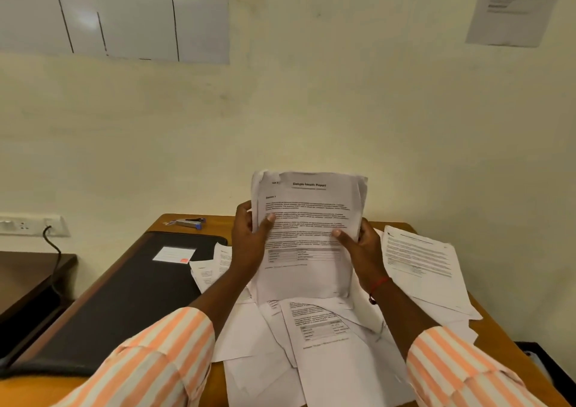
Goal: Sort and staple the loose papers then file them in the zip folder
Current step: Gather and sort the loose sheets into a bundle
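In the head view, a stack of printed sheets is held up on end over the table. The words "Sample Health Report" can be read at the top of the front sheet. The stack is gripped at its left edge by the left hand, with the thumb laid on the front sheet and the fingers curled behind. The right edge is gripped the same way by the right hand. A red thread is worn on the right wrist. Striped sleeves are seen on both arms.

Under the stack, loose papers are spread on the table, one over another. More sheets are piled at the right side, near the table edge.

A black folder is laid flat on the left part of the table, with a white label on its top. A few loose papers touch its right edge. It cannot be told if the zip is done up, and what is inside is hidden.

A stapler is placed at the far edge of the table, just past the folder and left of the left hand.
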Tool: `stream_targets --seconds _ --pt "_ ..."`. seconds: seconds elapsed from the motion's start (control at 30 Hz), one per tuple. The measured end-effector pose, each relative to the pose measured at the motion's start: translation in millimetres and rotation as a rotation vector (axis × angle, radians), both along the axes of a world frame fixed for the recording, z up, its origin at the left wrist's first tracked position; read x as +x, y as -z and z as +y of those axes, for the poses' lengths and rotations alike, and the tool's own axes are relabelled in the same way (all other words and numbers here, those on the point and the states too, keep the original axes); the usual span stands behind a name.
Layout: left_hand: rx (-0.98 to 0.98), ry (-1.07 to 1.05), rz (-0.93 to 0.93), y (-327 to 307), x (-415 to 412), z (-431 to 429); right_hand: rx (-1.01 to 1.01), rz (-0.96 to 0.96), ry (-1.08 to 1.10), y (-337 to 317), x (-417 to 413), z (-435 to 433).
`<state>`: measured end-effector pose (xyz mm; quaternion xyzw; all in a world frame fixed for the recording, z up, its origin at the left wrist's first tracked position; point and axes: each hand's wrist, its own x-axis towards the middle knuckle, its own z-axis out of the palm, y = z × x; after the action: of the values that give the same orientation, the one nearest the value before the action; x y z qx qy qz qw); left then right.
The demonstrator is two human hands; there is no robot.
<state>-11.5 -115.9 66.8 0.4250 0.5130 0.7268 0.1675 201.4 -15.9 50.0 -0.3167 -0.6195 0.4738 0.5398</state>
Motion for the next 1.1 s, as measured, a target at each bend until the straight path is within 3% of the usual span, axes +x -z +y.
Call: stream_targets --seconds 0.23,0.4,0.57,0.73,1.1 --pt "-0.038 0.028 -0.005 11 9 0 -0.06 -0.063 -0.018 11 3 -2" --pt "-0.008 0.001 -0.01 2 10 6 -0.077 0.025 -0.032 0 2 -4" --pt "-0.148 0.08 -0.046 42 9 1 -0.111 -0.001 -0.08 26 -3 -14" --pt "-0.115 0.109 -0.116 36 8 0 -0.125 0.019 -0.058 25 -7 -10" --pt "-0.188 0.109 -0.077 51 8 5 -0.102 -0.002 -0.007 39 -18 -11"
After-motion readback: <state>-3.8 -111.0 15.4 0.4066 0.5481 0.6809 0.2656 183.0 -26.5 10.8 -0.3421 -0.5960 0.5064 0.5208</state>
